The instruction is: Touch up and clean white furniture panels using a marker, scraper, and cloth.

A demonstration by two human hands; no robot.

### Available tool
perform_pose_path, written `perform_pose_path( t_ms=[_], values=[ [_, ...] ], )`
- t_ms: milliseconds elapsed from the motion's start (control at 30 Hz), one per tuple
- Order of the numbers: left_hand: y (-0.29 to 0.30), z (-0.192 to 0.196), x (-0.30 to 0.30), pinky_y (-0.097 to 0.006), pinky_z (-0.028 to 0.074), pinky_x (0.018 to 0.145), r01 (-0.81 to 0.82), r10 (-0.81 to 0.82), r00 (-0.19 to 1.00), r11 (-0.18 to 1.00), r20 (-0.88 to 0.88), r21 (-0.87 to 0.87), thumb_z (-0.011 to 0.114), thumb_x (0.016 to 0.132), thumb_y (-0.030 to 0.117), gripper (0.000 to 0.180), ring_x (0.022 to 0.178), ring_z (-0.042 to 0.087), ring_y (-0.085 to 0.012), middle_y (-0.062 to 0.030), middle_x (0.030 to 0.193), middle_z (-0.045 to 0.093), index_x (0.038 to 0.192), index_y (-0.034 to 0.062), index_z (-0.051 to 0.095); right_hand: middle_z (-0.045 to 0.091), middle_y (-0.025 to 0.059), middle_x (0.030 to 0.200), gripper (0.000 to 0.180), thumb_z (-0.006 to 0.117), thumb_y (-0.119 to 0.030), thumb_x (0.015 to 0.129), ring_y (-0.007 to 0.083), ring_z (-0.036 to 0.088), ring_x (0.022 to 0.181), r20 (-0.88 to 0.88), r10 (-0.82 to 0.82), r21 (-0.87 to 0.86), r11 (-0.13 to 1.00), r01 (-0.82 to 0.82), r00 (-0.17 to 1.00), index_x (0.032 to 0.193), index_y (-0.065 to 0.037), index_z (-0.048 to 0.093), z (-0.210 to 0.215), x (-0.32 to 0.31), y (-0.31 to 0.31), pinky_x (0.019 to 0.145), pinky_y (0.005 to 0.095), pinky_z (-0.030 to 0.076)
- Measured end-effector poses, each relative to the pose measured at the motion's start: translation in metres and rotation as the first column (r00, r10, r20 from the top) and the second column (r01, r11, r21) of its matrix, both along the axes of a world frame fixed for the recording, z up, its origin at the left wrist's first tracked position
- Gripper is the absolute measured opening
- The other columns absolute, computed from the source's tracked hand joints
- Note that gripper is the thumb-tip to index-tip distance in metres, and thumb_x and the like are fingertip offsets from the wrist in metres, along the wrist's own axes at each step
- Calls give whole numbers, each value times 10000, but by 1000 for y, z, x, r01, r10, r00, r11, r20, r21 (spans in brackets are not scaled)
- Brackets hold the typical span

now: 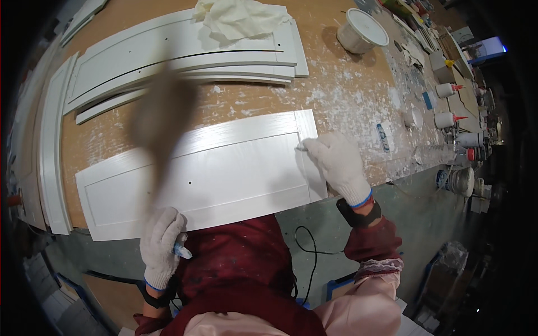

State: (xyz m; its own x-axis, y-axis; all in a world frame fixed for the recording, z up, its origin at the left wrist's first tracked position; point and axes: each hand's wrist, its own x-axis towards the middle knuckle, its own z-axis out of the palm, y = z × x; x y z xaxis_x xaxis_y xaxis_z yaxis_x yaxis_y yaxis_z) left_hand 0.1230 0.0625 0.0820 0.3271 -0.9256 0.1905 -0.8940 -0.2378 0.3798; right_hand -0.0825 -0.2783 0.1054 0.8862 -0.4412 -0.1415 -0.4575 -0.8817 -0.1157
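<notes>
the left hand (161, 243) curled round a scrap (182, 251) by the panel (235, 173), whose right end the right hand (340, 162) touched, pinch unclear.

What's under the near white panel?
Brown bench shows along the panel's far edge. The surface directly beneath, and anything lying on it, is covered.

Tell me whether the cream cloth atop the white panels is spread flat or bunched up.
Bunched up: the cream cloth shows irregular ridges and creases, with an uneven outline.
</notes>
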Motion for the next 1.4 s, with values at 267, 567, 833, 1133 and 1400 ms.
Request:
perform_pose_path(
  t_ms=[267, 567, 833, 1133, 1400],
  values=[
    [-10, -5, 0, -464, 468, 915, -24, 30, 997, 997, 76, -76, 745, 633, 51, 452, 1019, 616, -332, -101, 1075, 648, 1073, 86, 648, 635, 70, 863, 266, 584, -156, 798, 295, 611, 849, 186, 111, 150, 979, -140, 976, 1052, -163, 663, 3, -71, 41, 754, 415, 483],
    [2, -13, 2, -536, 423, 1037, -3, -3, 997, 997, -74, -77, 721, 666, 72, 440, 1075, 605, -347, -125, 1111, 635, 1096, 70, 626, 642, 133, 854, 174, 586, -188, 884, 343, 615, 849, 196, -76, 108, 993, 56, 978, 1004, -125, 695, -9, -13, -14, 757, 445, 492],
    [13, 0, 15, -528, 440, 1017, 49, -53, 994, 998, -96, -46, 729, 755, 125, 351, 1110, 601, -345, -134, 1133, 642, 1088, 53, 644, 655, 172, 944, 196, 582, -164, 885, 367, 610, 921, 242, -169, -67, 979, 190, 955, 1040, -73, 661, -23, 40, -58, 792, 446, 483],
    [126, -16, 104, -337, 483, 975, -785, 694, 609, 594, -384, -173, 699, 882, 76, 346, 1159, 579, -252, -135, 1312, 577, 1209, 2, 616, 596, 223, 1194, 423, 613, -141, 868, 381, 564, 1106, 365, -196, 18, 979, 203, 910, 1276, -43, 564, -14, -4, -38, 953, 441, 448],
    [179, -24, 153, -324, 399, 1046, -866, 795, 453, 500, -404, 12, 614, 940, 159, 465, 1221, 534, -207, -136, 1332, 571, 1354, -24, 509, 689, 39, 903, 248, 599, -148, 911, 154, 613, 796, 158, -700, 738, 552, 388, 696, 1082, 20, 662, 14, -62, 69, 735, 282, 492]
  ],
)
